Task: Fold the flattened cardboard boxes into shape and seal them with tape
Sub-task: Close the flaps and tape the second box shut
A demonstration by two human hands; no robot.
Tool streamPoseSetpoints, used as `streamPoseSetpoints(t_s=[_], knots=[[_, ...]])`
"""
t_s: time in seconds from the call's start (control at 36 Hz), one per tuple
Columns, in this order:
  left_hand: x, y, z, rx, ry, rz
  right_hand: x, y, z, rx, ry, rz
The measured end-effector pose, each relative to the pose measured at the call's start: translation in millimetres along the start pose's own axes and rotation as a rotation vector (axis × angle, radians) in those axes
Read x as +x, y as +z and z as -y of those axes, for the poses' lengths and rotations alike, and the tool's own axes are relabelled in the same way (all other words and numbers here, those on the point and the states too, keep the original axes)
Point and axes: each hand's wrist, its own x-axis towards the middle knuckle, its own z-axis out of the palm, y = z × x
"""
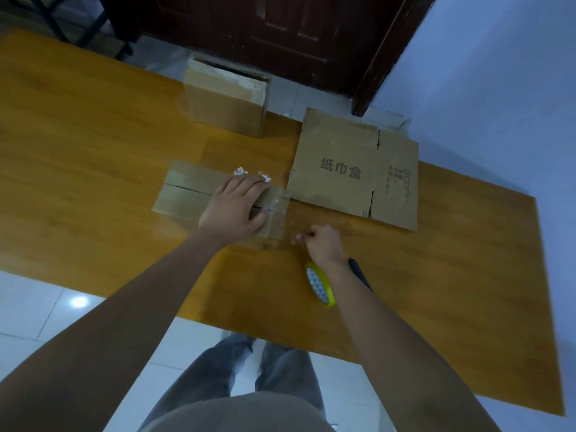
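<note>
The box being taped [193, 194] lay at the centre of the frame, its long axis running left to right, and was pressed flat from above by the left hand [235, 205], whose fingers were spread over the closed flaps near the right end. A strip of clear tape [279, 202] could be seen along the seam and over that right end, reaching toward the right hand [322, 244] just below and to the right of the box. The fingers of that hand were curled tight as if a tape end were pinched; what was held could not be made out. A yellow tape roll [321, 288] was seen on edge beside the right wrist, with a dark object [360, 272] partly hidden behind the forearm. It was judged that the coming move turned on the strip being drawn down the right end, the right hand being the nearer for that. A flattened box [352, 169] was laid just right of the taped one, nearly touching it and limiting room on that side. A finished box [226, 101] stood at upper centre, well apart. Scraps of white paper [249, 174] were seen beyond the fingertips. Everything rested on the wooden table [93, 145].
</note>
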Motion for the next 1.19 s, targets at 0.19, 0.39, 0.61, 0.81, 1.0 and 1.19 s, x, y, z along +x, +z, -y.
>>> streamPoseSetpoints(t_s=[0.19,0.39,0.61,0.81,1.0,1.19], knots=[[-0.6,0.7,2.9,0.004,0.0,-0.005,1.8,0.2,1.2,-0.258,-0.021,0.318],[-4.2,2.2,3.3,-0.002,-0.001,-0.015,-23.0,-2.7,-36.2,-0.331,0.058,0.503],[-1.8,0.8,1.4,-0.001,-0.007,-0.023,-13.4,-5.8,-40.5,-0.371,-0.047,0.446],[-1.9,0.3,2.4,-0.006,-0.008,-0.025,-3.8,2.0,-36.0,-0.301,-0.075,0.414],[-1.1,-1.1,1.6,-0.009,-0.011,-0.023,-1.5,11.7,-26.3,-0.264,-0.082,0.369],[0.0,0.4,1.1,-0.019,-0.009,-0.008,-2.1,6.2,-31.4,-0.422,-0.155,0.375]])
